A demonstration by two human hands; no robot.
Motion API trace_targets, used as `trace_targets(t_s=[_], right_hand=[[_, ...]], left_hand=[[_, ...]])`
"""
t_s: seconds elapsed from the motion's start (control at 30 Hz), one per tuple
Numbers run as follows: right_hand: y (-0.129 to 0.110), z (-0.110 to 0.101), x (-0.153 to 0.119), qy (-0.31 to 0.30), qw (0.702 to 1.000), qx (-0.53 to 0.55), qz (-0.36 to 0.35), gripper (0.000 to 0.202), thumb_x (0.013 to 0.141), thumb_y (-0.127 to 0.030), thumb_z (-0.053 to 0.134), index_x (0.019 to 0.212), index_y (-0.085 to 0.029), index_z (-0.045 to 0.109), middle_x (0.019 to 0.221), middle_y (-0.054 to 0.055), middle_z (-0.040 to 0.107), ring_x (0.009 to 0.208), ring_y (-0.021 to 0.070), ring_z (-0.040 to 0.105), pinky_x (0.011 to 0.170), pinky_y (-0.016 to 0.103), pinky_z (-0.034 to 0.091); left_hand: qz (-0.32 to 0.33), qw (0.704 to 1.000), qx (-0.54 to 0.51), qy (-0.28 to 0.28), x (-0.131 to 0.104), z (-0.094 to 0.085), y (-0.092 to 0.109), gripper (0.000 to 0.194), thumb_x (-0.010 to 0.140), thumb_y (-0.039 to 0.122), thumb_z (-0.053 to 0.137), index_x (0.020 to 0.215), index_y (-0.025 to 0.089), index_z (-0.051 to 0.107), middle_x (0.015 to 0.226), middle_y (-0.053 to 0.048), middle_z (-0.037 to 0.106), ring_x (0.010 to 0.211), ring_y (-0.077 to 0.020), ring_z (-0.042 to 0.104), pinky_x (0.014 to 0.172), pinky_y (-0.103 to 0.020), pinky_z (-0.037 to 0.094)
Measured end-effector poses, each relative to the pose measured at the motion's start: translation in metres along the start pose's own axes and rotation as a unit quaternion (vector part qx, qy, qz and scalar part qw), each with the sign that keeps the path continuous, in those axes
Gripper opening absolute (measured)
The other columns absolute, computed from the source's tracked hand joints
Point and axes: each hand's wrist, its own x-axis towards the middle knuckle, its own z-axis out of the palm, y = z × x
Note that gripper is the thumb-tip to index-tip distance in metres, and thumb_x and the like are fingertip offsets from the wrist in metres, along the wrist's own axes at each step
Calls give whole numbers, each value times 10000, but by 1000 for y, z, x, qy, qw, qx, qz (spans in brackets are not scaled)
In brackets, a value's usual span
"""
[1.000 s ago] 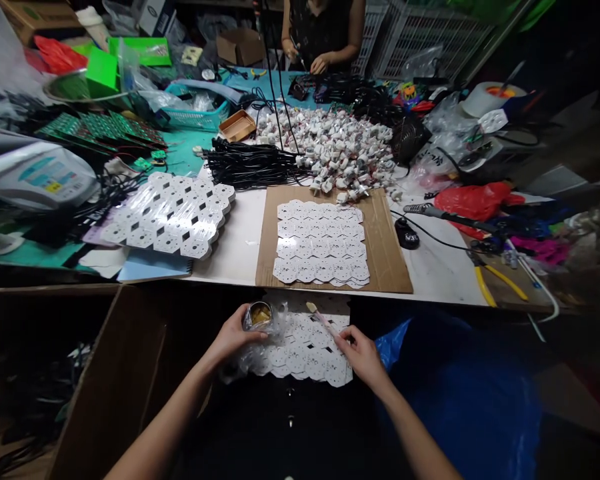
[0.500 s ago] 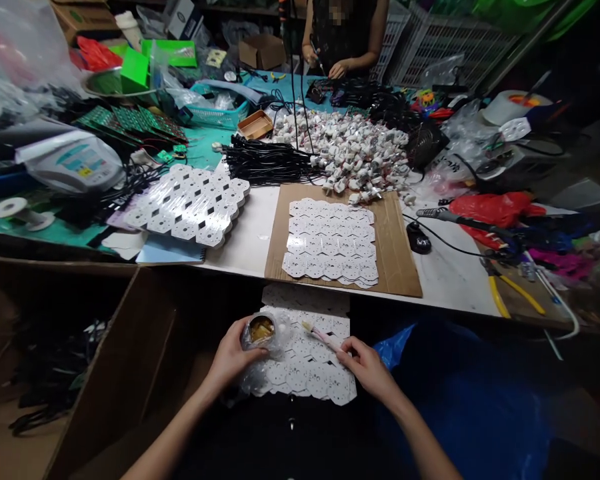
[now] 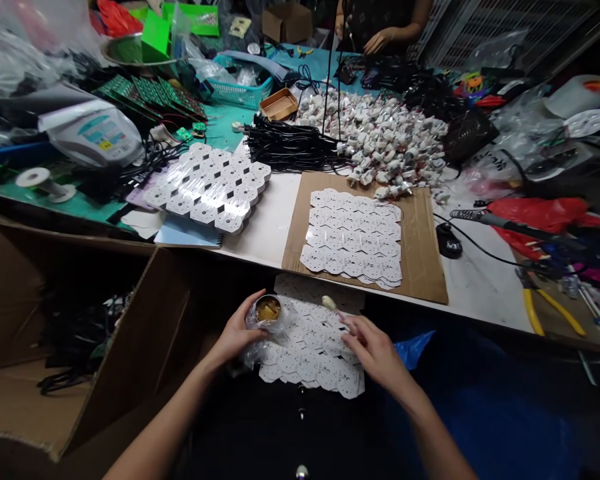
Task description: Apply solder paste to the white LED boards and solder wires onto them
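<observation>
The left hand has its grip clamped round a plastic-wrapped tin; the right hand pinches a brush — both over white boards just below the surface, where a similar stack lies on cardboard.

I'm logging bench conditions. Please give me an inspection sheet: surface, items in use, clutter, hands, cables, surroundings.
Surface: white tabletop bearing a cardboard sheet with perforated panels.
Items in use: open tin with yellowish contents, brush, panel stack below the table edge.
Clutter: heaped white connectors; yellow-handled pliers at right.
Hands: left hand holds the tin; right hand holds the brush.
Cables: black bundle beside the white connectors; thin cord at right.
Surroundings: open carton at left; another person's hand beyond.
</observation>
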Motion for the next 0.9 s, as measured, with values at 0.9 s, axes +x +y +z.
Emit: trace_targets(t_s=[0.9], right_hand=[[-61,56,59,-23,937,-323,-129,347,988,-164,518,1301,-263,630,855,47,559,711,154,504,621,256,329]], left_hand=[[-26,997,-71,-14,15,-7,-6,754,597,223,789,1312,189,555,1295,-102,659,1196,-288,620,1078,-436,455]])
